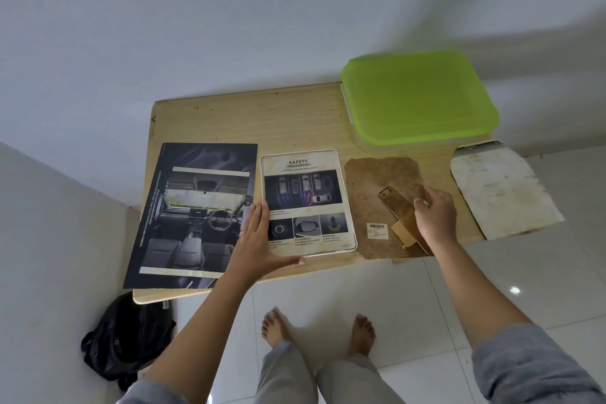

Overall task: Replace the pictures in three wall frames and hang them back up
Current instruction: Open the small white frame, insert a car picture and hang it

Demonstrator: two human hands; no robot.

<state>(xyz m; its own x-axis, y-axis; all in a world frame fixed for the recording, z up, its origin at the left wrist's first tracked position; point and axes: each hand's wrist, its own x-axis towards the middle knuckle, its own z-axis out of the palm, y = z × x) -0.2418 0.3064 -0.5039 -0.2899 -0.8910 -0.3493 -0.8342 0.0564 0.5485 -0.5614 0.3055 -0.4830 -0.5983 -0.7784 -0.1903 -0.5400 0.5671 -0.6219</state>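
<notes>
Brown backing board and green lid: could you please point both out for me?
brown backing board [370, 180], head view, bare upper-left part.
green lid [416, 98], head view, middle of its top.

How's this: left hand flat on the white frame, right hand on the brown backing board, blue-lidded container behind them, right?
No: the head view shows the container lid is green, not blue. The left hand is flat on the white frame, the right hand on the brown backing board.

Backing board [367, 187] label [377, 230] (print illegible)
</notes>
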